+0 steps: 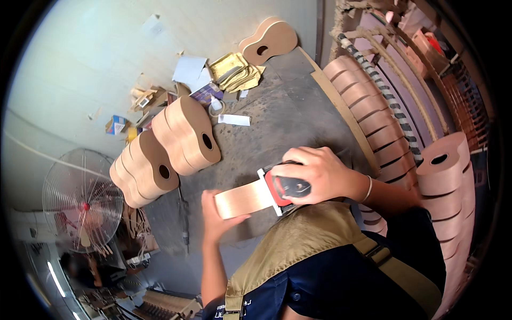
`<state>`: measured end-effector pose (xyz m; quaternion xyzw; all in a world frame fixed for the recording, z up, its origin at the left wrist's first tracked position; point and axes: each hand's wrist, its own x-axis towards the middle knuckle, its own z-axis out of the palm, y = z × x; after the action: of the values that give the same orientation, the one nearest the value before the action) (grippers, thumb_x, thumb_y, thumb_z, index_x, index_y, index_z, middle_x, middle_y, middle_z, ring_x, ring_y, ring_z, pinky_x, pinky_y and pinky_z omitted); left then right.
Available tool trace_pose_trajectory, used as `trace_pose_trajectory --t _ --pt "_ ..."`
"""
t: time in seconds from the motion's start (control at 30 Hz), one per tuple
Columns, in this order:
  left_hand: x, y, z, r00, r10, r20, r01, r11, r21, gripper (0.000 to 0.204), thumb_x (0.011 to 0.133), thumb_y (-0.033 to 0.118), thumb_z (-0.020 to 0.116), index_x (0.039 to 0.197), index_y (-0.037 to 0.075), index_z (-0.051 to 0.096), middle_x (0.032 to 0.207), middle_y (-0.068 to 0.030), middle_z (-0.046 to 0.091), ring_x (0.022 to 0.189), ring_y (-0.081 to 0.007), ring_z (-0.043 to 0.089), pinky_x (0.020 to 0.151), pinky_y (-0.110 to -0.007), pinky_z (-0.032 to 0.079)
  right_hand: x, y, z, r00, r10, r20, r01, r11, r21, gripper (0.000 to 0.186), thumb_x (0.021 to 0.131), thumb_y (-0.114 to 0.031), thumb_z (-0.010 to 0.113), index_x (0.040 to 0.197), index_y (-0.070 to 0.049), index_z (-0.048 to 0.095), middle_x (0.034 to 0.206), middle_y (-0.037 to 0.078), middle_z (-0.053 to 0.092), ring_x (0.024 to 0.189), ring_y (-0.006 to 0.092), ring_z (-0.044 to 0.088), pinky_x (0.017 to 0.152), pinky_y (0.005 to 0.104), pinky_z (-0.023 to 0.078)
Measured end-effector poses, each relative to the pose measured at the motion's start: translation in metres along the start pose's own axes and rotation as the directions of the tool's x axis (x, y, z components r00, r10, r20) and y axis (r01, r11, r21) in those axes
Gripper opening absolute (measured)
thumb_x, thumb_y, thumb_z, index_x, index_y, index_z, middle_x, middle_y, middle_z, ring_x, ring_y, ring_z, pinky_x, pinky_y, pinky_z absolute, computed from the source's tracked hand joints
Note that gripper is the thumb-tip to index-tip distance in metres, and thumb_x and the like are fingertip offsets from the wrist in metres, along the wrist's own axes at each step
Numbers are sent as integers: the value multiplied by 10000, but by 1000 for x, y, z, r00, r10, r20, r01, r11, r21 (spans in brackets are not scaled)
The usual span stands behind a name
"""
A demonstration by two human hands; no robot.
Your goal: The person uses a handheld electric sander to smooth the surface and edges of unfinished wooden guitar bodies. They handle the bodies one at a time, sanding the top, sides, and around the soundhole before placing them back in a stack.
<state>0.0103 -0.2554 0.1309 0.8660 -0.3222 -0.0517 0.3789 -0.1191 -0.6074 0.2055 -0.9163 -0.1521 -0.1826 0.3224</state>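
Note:
A pale wooden piece [239, 199], apparently a small guitar body seen edge-on, lies across the front of the dark worktable near my khaki apron. My left hand [216, 216] grips its left end, thumb along the lower edge. My right hand [317, 173] is closed over a black and red hand-held power sander [282, 189], whose white-edged pad rests at the piece's right portion. Part of the piece and the underside of the tool are hidden.
Guitar bodies [181, 122] stand in rows on the left of the worktable [266, 122]; more [368, 106] line racks at right. A single body [266, 37], yellow papers [237, 72] and a small bottle [216, 103] sit at the back. A fan [82, 200] stands left, a cable [183, 213] nearby.

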Motion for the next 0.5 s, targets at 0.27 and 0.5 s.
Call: trace_pose_trajectory --t 0.27,0.5 --pt "-22 -25 -5 992 -116 -51 112 990 -87 996 506 504 1107 1208 30 582 1152 -117 566 1077 -331 588 934 -466 503 -21 25 11 984 27 -177 -14 997 70 533 740 -238 948 1240 -166 777 1122 59 719 945 271 752 791 395 631" --pt "16 53 12 997 73 31 -77 983 165 968 540 513 1069 1259 51 614 1197 -130 574 1157 -384 549 1016 -513 420 24 -13 -6 997 -56 60 63 990 -129 531 810 -357 908 1280 -165 754 1132 65 678 942 274 697 749 403 609"
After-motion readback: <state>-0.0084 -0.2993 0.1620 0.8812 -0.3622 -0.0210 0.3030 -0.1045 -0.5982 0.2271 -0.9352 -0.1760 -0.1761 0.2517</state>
